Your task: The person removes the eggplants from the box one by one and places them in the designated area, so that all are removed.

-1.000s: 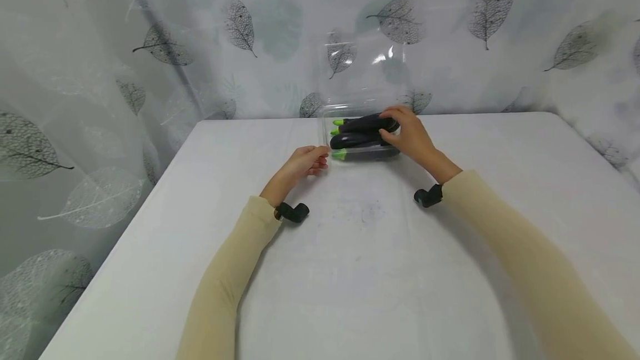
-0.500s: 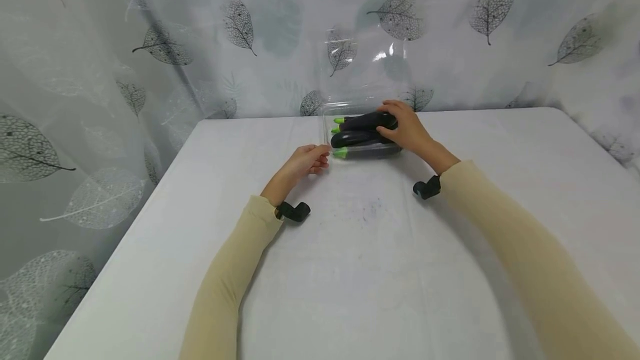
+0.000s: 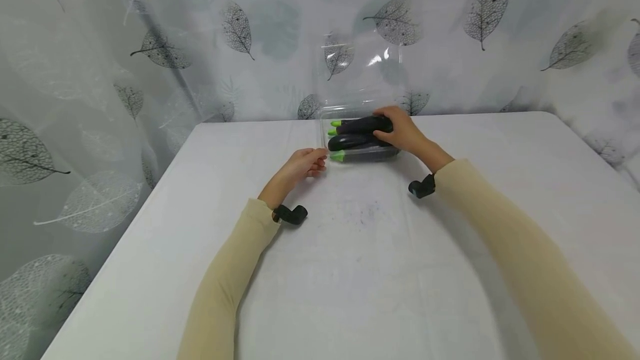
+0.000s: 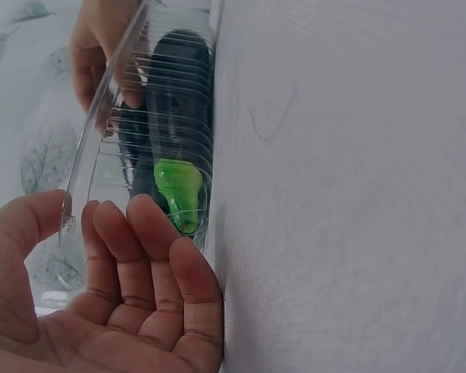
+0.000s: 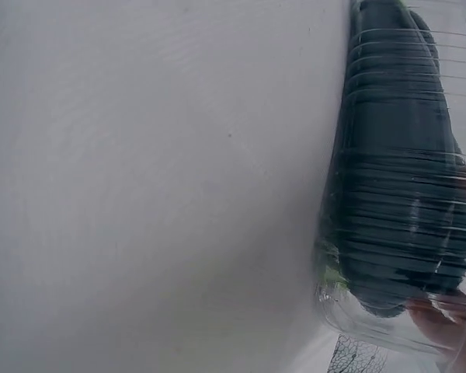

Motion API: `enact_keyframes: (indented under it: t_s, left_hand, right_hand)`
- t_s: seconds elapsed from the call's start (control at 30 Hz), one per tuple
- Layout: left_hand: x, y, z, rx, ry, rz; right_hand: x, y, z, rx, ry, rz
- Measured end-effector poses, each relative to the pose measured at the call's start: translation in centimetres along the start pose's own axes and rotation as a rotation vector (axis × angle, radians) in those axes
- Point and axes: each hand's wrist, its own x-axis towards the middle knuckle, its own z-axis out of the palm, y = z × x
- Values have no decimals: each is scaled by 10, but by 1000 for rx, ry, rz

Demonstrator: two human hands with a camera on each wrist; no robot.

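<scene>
A clear plastic clamshell container (image 3: 321,133) stands at the table's far edge with several dark eggplants inside. Their green stem ends point left. My left hand (image 3: 302,164) pinches its near left corner; in the left wrist view the thumb (image 4: 43,216) lies on the rim, with the other fingers curled against the wall. Reaching in from the right, my right hand (image 3: 404,131) grips the thick end of an upper eggplant (image 3: 365,125). The front eggplant (image 3: 367,154) shows through the ribbed wall. In the right wrist view, the container wall covers my right fingers (image 5: 439,322).
The container's clear lid (image 3: 360,68) stands raised at the back, before a leaf-patterned curtain (image 3: 280,26). A white cloth (image 3: 360,271) covers the table. A black wrist camera (image 3: 291,215) sits on the left wrist, another (image 3: 422,186) on the right.
My right hand has shifted slightly left with the upper eggplant, which lies a little lower among the others. The left hand keeps its place at the container's corner.
</scene>
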Motion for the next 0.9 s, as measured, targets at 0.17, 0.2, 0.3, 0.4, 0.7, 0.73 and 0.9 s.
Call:
enact_keyframes:
  t_s: [0.17,0.2,0.3,0.4,0.7,0.73,0.9]
  left_hand:
    - [0,0,-1,-3,1,-2]
    - [0,-1,-1,-4,2,-3]
    - [0,0,0,-6,5,-4]
    - [1,0,0,-10,6,-5]
    - [-1,0,-1,-2,-3,7]
    - [-1,0,-1,-3,-4,7]
    - [0,0,1,-14,0,-1]
  right_hand:
    - [2,-1,1,-14,-7,43]
    - [2,-2,0,-19,-10,47]
    - [2,-2,0,-32,-16,55]
    - [2,-3,0,-39,-21,54]
    - [5,0,-1,-57,-26,60]
    - [5,0,0,-59,-28,59]
    - [4,1,0,-62,-36,53]
